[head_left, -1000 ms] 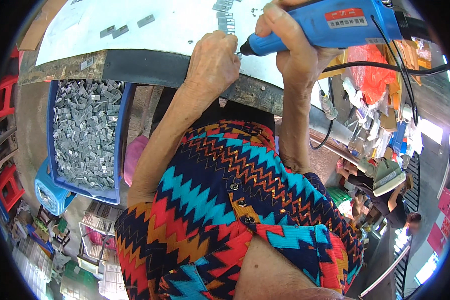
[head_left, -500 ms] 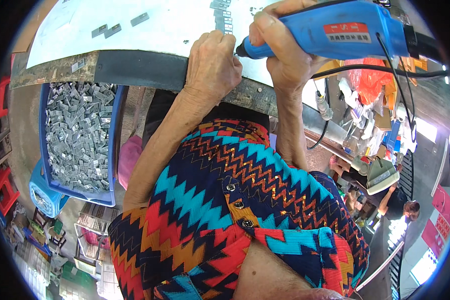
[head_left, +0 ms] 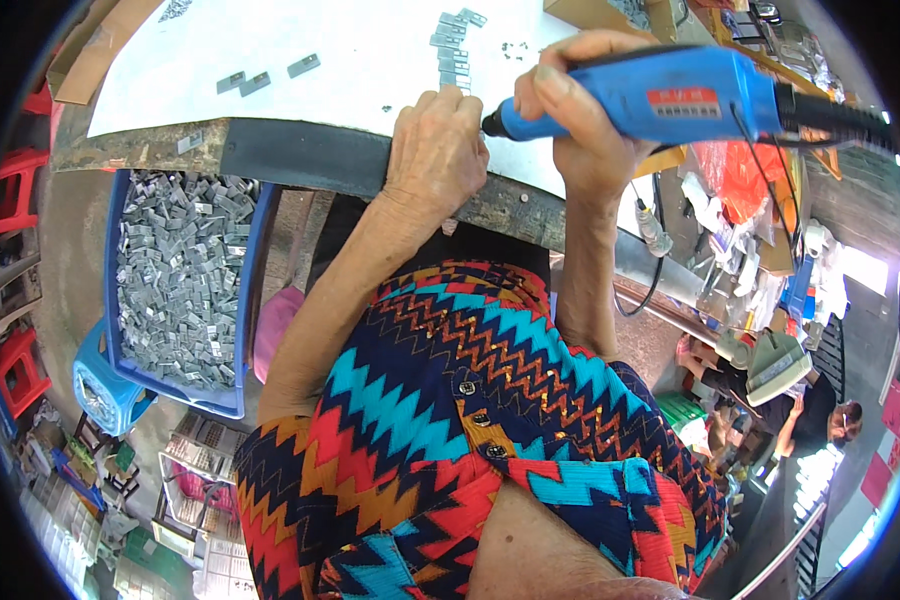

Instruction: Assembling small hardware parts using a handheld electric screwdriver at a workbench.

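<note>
In my right hand (head_left: 595, 125) is a blue electric screwdriver (head_left: 650, 97), held level with fingers wrapped round its body. Its dark tip points left and lies right beside my left hand (head_left: 436, 150). The left fingers are curled together at the front edge of the white-topped table (head_left: 360, 60); what they pinch is hidden under them. Just beyond them runs a row of small grey metal blocks (head_left: 452, 50), some overlapping. Farther left on the white sheet lie a few more grey blocks (head_left: 255, 84), with one loose block (head_left: 190, 142) on the table's edge.
Below the table at left stands a blue bin (head_left: 115, 300) heaped with grey blocks, near a light-blue stool (head_left: 100, 385). Red stools (head_left: 18, 190) are at far left. Cables (head_left: 655, 270) hang at right. Another person (head_left: 810, 420) sits farther right.
The whole view has shifted, so the table and bin appear lower and farther right. Both hands and the screwdriver keep nearly the same places relative to each other.
</note>
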`<state>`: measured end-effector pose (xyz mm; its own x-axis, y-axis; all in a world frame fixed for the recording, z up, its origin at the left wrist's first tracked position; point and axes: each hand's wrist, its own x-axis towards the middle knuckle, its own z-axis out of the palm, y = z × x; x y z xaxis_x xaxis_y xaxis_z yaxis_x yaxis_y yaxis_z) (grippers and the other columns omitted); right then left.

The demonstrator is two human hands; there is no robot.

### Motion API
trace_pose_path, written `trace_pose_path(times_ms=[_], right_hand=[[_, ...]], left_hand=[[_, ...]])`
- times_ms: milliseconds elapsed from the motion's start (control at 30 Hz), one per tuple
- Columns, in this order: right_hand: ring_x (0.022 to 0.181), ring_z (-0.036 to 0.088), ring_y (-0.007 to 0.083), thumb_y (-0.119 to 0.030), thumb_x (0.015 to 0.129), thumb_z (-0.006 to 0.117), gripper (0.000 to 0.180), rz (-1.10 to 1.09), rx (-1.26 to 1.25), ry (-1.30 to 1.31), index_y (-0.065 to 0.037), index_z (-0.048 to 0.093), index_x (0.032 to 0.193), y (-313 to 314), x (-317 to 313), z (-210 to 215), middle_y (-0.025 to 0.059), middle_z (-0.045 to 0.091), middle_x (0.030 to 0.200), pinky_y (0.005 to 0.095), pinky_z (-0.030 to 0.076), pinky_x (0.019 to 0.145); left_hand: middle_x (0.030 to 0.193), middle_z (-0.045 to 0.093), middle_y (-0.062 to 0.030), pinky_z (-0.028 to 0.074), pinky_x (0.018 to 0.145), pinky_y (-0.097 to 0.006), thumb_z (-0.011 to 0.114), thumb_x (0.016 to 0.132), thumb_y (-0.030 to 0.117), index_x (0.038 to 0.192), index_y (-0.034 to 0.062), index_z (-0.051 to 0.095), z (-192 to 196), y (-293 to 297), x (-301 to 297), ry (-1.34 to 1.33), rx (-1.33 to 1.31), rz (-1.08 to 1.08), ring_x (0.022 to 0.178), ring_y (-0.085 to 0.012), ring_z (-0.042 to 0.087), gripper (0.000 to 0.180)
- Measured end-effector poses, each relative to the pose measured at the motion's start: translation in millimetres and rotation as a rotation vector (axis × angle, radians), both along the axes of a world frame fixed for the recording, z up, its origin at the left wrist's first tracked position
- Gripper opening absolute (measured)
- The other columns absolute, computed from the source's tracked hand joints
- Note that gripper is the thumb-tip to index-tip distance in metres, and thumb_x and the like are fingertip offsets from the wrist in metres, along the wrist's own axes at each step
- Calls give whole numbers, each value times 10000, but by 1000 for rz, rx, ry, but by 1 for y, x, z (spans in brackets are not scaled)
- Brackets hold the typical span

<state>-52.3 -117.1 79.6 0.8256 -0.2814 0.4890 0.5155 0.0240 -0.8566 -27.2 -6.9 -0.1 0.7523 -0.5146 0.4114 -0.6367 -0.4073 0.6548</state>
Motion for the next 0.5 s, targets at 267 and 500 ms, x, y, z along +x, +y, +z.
trace_pose_path(times_ms=[267,500], right_hand=[[549,474,178,36,729,537,286,75,-125,17,-4,430,991,-13,-13,-4,129,491,725,346,422,528],[555,473,185,-26,734,530,316,279,25,-198,-10,430,1033,-16,-17,19,132,476,797,373,415,555]], left_hand=[[703,515,-131,434,591,-380,622,621,21,659,11,527,8,-2,-4,-18,82,28,694,-282,540,102],[710,510,-152,439,596,-374,605,627,25,672,-23,535,10,-2,-4,-50,182,51,685,-281,533,96]])
